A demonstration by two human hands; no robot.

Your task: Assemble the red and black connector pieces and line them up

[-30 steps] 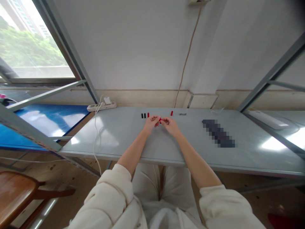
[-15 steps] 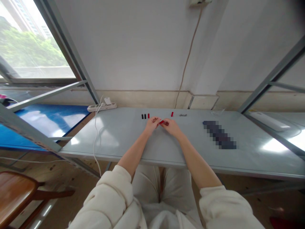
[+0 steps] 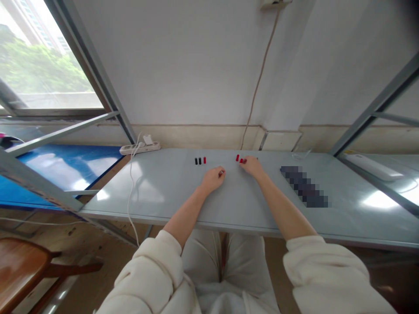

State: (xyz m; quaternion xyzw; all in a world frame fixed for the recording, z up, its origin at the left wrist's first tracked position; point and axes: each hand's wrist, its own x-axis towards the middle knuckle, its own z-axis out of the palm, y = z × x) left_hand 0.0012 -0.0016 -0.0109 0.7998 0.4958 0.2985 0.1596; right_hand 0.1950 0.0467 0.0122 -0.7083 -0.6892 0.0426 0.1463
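Observation:
My right hand [image 3: 252, 166] is closed at the fingertips on a small red cylinder [image 3: 241, 161], close to the tabletop. Just beyond it a second red cylinder [image 3: 237, 158] stands on the table. My left hand [image 3: 213, 179] rests on the table with thumb and fingers curled together; whatever may be in them is hidden. Past the left hand, a short row holds two black cylinders [image 3: 198, 161] and one red cylinder [image 3: 204, 160]. The small dark pieces right of the standing red cylinder are mostly covered by my right hand.
The grey table [image 3: 176, 187] runs up to the wall. A power strip [image 3: 140, 147] with a white cable [image 3: 131, 187] lies at the left. A dark pixelated object [image 3: 306, 187] is on the right. Metal frame posts [image 3: 376, 104] rise at both sides.
My hands were together around a red cylinder and have separated. My right hand has carried a red cylinder right and away from me, beside the standing one. The left has moved slightly nearer me.

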